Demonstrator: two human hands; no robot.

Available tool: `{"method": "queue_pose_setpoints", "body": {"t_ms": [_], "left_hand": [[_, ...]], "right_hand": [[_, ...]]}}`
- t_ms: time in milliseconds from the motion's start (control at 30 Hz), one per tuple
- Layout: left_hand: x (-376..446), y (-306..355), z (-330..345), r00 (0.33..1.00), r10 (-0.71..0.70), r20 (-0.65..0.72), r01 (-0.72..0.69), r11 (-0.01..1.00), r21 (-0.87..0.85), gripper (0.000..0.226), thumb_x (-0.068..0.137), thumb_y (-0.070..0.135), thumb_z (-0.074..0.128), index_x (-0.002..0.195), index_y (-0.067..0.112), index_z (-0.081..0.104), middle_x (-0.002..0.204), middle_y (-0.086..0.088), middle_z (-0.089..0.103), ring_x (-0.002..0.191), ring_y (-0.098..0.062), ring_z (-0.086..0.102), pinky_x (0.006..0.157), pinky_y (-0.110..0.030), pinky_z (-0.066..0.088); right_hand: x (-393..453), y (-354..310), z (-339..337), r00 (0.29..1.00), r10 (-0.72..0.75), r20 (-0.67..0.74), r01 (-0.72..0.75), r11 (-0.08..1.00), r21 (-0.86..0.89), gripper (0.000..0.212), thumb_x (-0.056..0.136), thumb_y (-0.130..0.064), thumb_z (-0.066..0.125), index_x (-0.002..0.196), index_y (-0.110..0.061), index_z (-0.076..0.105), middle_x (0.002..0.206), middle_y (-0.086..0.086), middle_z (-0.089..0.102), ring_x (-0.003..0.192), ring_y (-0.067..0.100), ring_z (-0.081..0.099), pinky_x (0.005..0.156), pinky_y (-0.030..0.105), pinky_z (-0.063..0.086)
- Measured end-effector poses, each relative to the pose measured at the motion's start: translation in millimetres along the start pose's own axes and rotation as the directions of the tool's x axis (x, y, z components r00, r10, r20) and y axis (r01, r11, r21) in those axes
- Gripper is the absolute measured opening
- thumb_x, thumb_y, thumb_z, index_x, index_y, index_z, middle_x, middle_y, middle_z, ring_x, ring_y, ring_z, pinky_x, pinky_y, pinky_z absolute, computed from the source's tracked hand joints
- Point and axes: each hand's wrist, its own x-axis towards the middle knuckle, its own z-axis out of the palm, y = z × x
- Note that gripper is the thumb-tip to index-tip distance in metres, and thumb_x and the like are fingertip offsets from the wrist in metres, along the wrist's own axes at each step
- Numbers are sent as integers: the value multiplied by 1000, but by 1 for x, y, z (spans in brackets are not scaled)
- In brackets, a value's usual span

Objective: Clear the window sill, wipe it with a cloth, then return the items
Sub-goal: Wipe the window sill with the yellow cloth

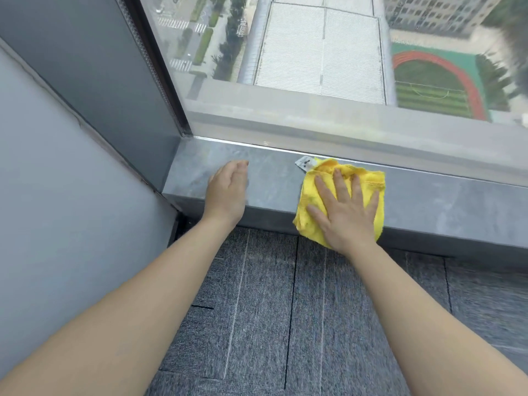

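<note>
A crumpled yellow microfibre cloth [340,195] was pressed flat onto the grey stone window sill [428,195] by the right hand [345,212], whose fingers [324,190] were spread wide and laid open across the fabric rather than closed around it. A small white label [305,164] was seen jutting from the cloth's far left corner, close to the bottom edge of the window glass [314,67]. The near edge of the cloth was draped slightly over the front lip of the sill.

The left hand [228,192] was rested on the sill to the left, well apart from the cloth, its fingers loosely together and nothing held in it; it appeared to be used only as a brace. No other items were seen on the visible part of the sill, so the clearing step was judged done and the wiping under way.

The sill's long axis was run from left to right, along the glass. A bare stretch was left between the two hands, ending at the dark corner frame [114,81] on the left, and a longer stretch was extended to the right of the cloth. The right hand, already on the cloth, was the one placed to carry any stroke along that axis; a stroke leftward would be met by the resting left hand.
</note>
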Motion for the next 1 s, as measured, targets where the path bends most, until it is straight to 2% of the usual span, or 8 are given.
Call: {"method": "queue_pose_setpoints", "body": {"t_ms": [133,333,400,500,567,700,833,1000], "left_hand": [[6,-1,0,998,54,21,-57,978,202,31,92,24,36,113,12,57,122,-7,58,125,-25,40,106,-40,31],[9,-20,-2,986,92,135,-138,914,383,37,93,26,35,128,16,46,146,-6,37,139,-24,19,115,-35,12],[8,-23,-2,980,99,174,-166,888,429,40,93,30,34,130,19,43,150,-5,31,140,-25,16,115,-37,10],[7,-20,1,976,120,180,-191,871,452,50,87,40,27,130,22,42,150,-3,31,140,-25,18,114,-38,9],[6,-14,5,978,118,174,-184,881,436,53,85,42,25,131,23,41,149,-1,32,140,-23,17,113,-37,8],[5,0,20,977,130,168,-179,929,323,53,84,39,25,131,20,42,149,-3,32,140,-24,17,113,-35,8],[-4,3,34,976,89,201,-134,965,226,43,93,33,27,131,18,41,149,-4,31,140,-24,17,114,-35,8],[-1,0,47,986,40,161,-85,956,282,39,95,28,26,132,23,39,152,0,24,140,-20,13,111,-32,6]], "right_hand": [[17,-21,-1,962,273,5,-269,947,176,68,89,-61,23,146,-34,-3,158,1,-17,143,37,-19,107,67,-10],[45,-66,-4,899,438,-16,-418,867,270,75,90,-57,24,148,-17,-2,157,16,-13,142,43,-14,106,70,-7],[45,-71,-2,931,360,-53,-339,912,230,72,91,-56,24,148,-17,1,158,15,-8,143,42,-12,108,68,-7],[33,-61,2,992,66,-110,-55,994,99,59,94,-51,20,147,-32,3,159,6,-4,145,34,-9,111,62,-8],[22,-48,3,990,-116,-84,118,993,12,54,95,-49,20,145,-40,2,160,-1,-7,146,27,-10,113,57,-8],[7,-16,-2,981,-192,31,194,979,-60,53,96,-46,19,144,-43,-2,158,-6,-13,146,23,-14,115,51,-11],[-15,23,-6,992,22,127,-21,1000,-14,57,95,-48,20,144,-39,-8,157,-4,-21,144,23,-21,114,52,-14],[-1,19,-4,947,309,91,-320,934,160,72,89,-61,26,145,-34,-10,156,1,-23,143,30,-22,110,60,-13]]}}
